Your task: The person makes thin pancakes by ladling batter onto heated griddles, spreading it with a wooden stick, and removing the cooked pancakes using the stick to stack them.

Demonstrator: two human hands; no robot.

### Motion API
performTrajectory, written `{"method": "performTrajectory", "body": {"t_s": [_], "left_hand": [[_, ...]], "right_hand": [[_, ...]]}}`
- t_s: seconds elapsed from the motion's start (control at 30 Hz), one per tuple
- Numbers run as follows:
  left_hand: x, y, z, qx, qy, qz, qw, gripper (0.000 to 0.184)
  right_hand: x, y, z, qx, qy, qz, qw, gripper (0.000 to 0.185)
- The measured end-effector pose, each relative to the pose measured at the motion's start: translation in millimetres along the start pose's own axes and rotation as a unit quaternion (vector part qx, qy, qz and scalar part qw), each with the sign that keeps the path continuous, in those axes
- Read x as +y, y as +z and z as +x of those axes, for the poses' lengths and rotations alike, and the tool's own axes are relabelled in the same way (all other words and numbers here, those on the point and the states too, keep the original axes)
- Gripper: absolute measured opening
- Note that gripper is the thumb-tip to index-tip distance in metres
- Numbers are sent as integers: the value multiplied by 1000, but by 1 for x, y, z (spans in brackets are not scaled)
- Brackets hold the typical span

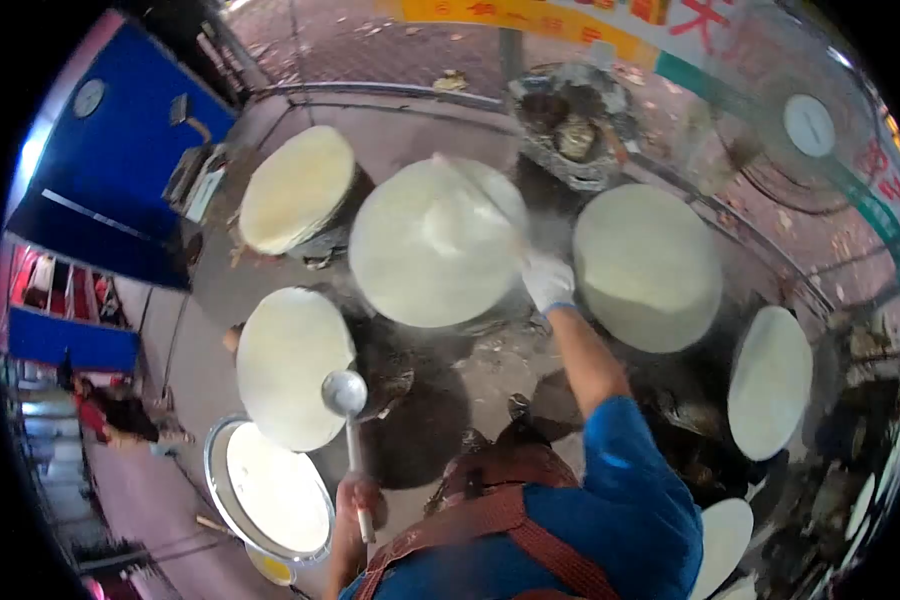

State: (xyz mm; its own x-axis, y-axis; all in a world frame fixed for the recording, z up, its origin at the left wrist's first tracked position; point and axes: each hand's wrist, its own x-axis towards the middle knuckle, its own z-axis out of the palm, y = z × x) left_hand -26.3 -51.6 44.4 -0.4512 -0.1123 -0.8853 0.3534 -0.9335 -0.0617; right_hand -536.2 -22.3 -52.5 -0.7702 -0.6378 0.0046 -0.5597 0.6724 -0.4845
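My right hand (548, 282), in a white glove, is closed round the handle of a long, thin spreader (485, 195). The spreader lies across the middle round griddle (400, 270), which is covered with pale batter. A thicker pool of batter (444, 225) sits near that griddle's centre. In my bare left hand (358, 495) is the handle of a metal ladle (344, 393). Its bowl hangs over the right edge of the left griddle (290, 350), which carries a pale round pancake. Close by at lower left, a metal basin (216, 470) holds white batter.
More round griddles bear pale sheets: one at upper left (300, 190), one right of my glove (648, 260), one farther right (770, 383). A stove-like container (570, 130) stands at the back. A fan (808, 125) is at upper right. Another person (120, 415) is at far left.
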Motion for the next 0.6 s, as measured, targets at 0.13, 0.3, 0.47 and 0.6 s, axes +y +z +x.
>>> {"method": "performTrajectory", "body": {"t_s": [0.13,0.3,0.47,0.6], "left_hand": [[29,20,33,-108,22,60,992,28],[65,106,92,-146,66,118,980,28],[40,189,96,-109,167,209,957,22],[-1,216,133,-79,304,292,903,18]], "right_hand": [[-4,-31,-40,2,-224,-197,954,26],[23,-16,-57,-27,-52,-161,985,31],[38,-23,-93,38,-34,-88,995,29],[33,16,-144,80,-108,-172,976,30]]}}
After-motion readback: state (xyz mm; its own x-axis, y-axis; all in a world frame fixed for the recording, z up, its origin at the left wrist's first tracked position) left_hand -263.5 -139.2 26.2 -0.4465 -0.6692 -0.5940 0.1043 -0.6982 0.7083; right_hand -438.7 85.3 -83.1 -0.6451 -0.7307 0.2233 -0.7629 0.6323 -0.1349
